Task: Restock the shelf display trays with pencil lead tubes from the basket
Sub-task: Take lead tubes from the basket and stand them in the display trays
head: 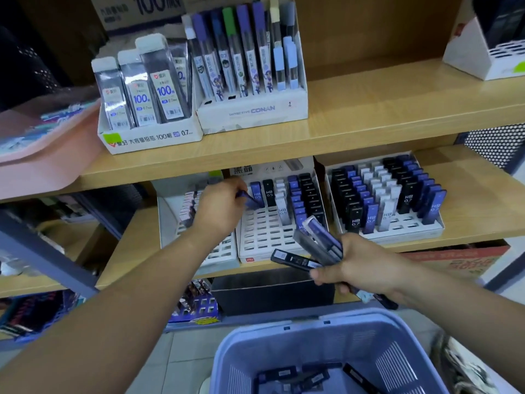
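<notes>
Lead tubes (324, 240) near slotted tray (264, 235), basket (241, 352) below

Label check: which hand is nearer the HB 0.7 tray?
Right. The right hand, gripping a tube bundle, is just in front of the HB 0.7 tray; the left hand is further left, holding a blue tube at the middle tray.

Wooden shelf (480, 203) bears three white slotted trays (262, 233) side by side.

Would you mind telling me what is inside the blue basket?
Several dark pencil lead tubes lie loose on the bottom of the blue basket. Its near part falls outside the frame, so the full count cannot be seen.
</notes>
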`<state>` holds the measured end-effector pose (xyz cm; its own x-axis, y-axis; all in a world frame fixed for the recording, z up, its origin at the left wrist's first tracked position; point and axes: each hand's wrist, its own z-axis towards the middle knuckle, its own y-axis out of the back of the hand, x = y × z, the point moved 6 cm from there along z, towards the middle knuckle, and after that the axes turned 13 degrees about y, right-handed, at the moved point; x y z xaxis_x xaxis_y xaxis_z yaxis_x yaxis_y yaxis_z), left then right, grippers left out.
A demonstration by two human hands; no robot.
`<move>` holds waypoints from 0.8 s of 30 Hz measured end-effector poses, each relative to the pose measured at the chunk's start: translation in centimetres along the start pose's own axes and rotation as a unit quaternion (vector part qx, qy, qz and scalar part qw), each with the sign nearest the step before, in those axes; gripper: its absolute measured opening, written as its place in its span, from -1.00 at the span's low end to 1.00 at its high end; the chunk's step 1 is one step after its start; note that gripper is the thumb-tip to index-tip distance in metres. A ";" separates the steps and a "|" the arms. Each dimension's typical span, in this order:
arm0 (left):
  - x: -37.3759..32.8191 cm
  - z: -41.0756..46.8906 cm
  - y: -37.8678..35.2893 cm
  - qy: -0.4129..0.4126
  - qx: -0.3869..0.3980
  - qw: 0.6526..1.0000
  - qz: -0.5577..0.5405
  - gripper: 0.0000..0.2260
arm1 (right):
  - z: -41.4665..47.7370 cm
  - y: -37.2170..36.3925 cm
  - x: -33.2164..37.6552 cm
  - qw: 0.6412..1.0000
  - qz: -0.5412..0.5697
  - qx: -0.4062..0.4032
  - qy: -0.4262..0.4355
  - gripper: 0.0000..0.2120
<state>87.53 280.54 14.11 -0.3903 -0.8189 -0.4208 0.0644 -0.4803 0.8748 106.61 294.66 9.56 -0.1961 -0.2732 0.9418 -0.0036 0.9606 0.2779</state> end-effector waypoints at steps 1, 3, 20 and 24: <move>-0.1 0.4 -0.5 -0.008 0.000 1.000 0.006 -0.87 | 0.3 0.0 0.2 1.000 0.011 0.001 0.007 -0.83; -0.2 0.9 -1.5 -0.025 0.005 0.999 0.032 -0.86 | 0.7 0.1 0.6 1.000 0.022 0.001 0.014 -0.84; -1.3 2.6 -3.2 -0.031 0.097 0.987 0.122 -0.74 | 1.3 -0.3 0.8 0.997 0.080 -0.010 0.000 -0.85; -1.3 3.4 -3.5 -0.018 0.052 0.987 0.153 -0.76 | 1.2 0.0 0.4 0.994 0.104 -0.024 -0.016 -0.80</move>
<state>84.67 284.42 12.40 -0.4005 -0.9075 -0.1266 0.0900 -0.1765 0.9802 105.38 294.61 9.68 -0.2194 -0.0657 0.9734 0.0870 0.9924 0.0866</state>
